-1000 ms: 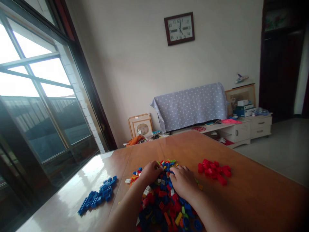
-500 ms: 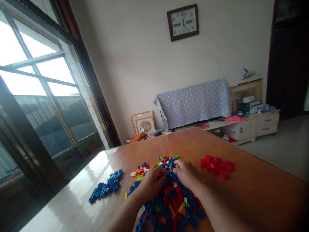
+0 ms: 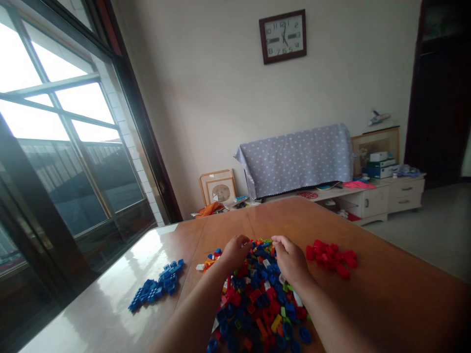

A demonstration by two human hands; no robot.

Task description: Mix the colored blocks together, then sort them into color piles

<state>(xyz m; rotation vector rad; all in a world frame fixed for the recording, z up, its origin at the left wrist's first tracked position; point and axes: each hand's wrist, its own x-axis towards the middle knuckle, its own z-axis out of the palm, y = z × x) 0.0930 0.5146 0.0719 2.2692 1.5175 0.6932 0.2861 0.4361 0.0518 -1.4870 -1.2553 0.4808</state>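
A heap of mixed plastic building bricks (image 3: 263,294) in blue, red, orange, yellow, green and white lies on the table in front of me. My left hand (image 3: 235,252) rests at the heap's far left edge, its fingers curved and a little apart over the bricks. Across from it, my right hand (image 3: 292,257) lies along the far right side, with fingers stretched toward the far end of the heap. I make out no brick held in either hand. Some bricks are hidden beneath the hands and forearms.
A separate group of blue bricks (image 3: 158,287) lies to the left, and red pieces (image 3: 331,257) lie to the right. The wooden table (image 3: 294,215) ends before a low white cabinet (image 3: 375,201). A dotted cloth (image 3: 294,159) covers something on it.
Both hands have moved away from me to the far end of the heap. More bricks show between my forearms.
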